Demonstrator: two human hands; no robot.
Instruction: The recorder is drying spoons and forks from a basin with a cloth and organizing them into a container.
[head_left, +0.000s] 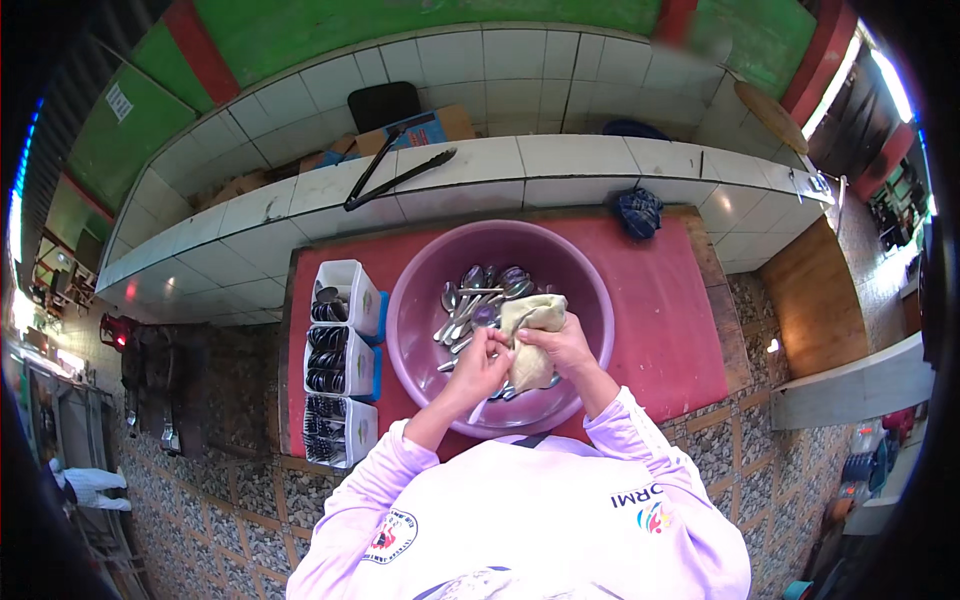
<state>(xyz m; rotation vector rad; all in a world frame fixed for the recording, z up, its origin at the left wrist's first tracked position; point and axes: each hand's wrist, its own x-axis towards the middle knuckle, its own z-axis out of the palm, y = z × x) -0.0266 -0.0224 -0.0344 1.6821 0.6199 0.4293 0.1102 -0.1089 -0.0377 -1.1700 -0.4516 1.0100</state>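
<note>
My right hand (562, 345) grips a folded cream cloth (534, 364) above a large purple plastic basin (405, 345). Close against the cloth's left side, my left hand (478, 367) pinches a metal utensil (478, 411), whose pale handle pokes out below the fingers. The cloth and fingers hide its other end, so its kind is unclear. Under both hands, a loose pile of metal spoons (472, 292) lies in the basin, partly covered by the cloth.
Left of the basin stand white plastic containers holding spoons (328, 360) and forks (325, 431). The basin rests on a red-topped table (667, 322); a dark blue cloth (639, 213) lies at its back edge. Black tongs (397, 176) sit on the tiled ledge (577, 157) behind.
</note>
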